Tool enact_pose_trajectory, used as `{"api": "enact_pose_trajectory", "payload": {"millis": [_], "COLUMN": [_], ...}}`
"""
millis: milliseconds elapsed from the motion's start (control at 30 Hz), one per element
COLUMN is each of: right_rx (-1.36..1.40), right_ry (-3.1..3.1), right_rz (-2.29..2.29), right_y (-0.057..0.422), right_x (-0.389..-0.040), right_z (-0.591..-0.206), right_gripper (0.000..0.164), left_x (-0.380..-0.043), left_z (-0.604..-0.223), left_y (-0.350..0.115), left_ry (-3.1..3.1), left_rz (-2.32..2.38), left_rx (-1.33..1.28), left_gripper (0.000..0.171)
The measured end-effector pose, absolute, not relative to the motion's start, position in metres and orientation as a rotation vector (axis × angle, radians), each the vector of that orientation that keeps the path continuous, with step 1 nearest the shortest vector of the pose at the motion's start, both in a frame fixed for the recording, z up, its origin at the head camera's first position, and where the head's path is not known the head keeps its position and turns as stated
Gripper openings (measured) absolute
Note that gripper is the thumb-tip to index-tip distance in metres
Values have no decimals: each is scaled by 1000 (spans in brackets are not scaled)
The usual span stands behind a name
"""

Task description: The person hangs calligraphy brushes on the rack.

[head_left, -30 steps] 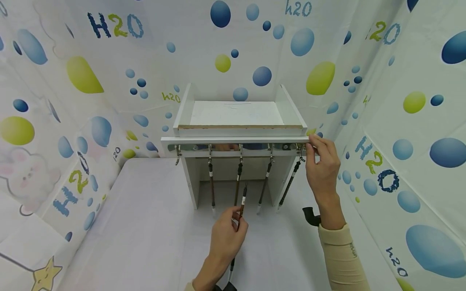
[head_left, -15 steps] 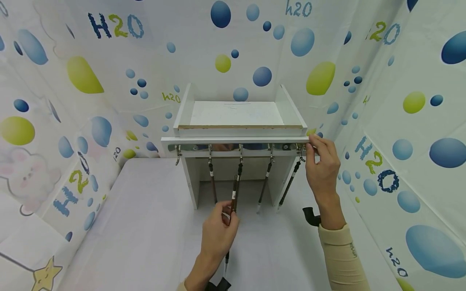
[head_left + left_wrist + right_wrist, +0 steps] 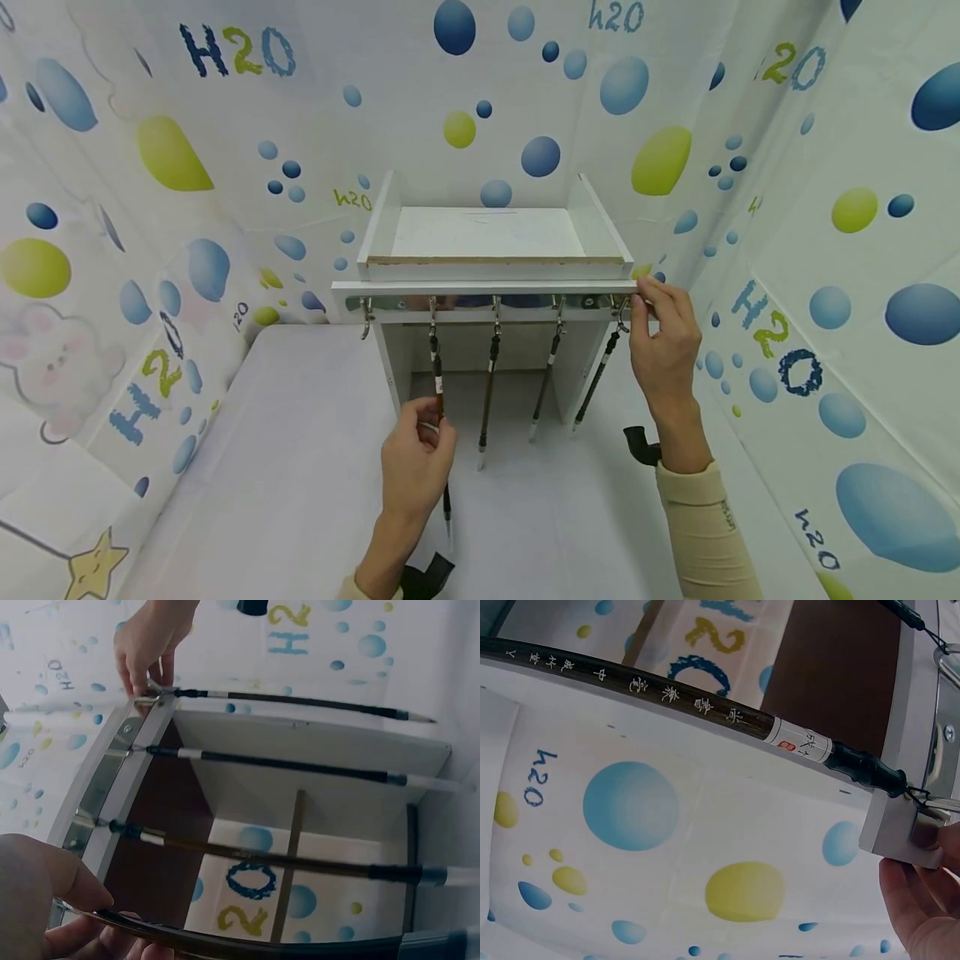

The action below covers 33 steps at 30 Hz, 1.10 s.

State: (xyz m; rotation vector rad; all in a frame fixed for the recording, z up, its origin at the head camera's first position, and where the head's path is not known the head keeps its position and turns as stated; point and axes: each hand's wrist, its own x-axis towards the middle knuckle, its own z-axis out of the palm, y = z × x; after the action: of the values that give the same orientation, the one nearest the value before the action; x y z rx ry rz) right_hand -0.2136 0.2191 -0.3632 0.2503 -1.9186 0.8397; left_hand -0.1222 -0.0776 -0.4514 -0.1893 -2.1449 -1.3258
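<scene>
My left hand [image 3: 416, 458] pinches the handle of a calligraphy brush [image 3: 285, 951], its bristle end pointing down toward me. In the head view this brush overlaps the hanging brush on the second hook from the left, so the two are hard to tell apart. At the right end of the white rack's hook rail [image 3: 480, 289], my right hand [image 3: 670, 358] grips the board's end. Other calligraphy brushes [image 3: 489, 392] hang by loops from the metal hooks, bristles down; the rightmost brush [image 3: 697, 705] shows white characters on its dark handle. Nothing hangs on the leftmost hook [image 3: 366, 321].
A shallow white tray-like top [image 3: 487, 233] with raised sides forms the upper part of the rack. The rack's side panel [image 3: 393, 375] stands on a white surface [image 3: 300, 467]. Printed sheets with blue and green dots surround the area.
My left hand has moved left with the brush, from in front of the middle hanging brush to the second hook from the left. My right hand has stayed put.
</scene>
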Motion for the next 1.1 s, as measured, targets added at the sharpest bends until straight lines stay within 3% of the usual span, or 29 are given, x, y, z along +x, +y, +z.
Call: {"api": "enact_pose_trajectory", "payload": {"millis": [700,1100], "right_rx": [236,243], "right_ry": [-1925,-1923], "right_rz": [826,830], "right_y": [218,217], "right_x": [-213,-213], "right_z": [-362,-362], "right_gripper": [29,29], "left_x": [-129,-128], "left_z": [-440,-443], "left_y": [-114,-121], "left_ry": [-2101,-2084], "left_rz": [-1341,-1331], "left_rx": [104,126], "left_gripper": [27,28]}}
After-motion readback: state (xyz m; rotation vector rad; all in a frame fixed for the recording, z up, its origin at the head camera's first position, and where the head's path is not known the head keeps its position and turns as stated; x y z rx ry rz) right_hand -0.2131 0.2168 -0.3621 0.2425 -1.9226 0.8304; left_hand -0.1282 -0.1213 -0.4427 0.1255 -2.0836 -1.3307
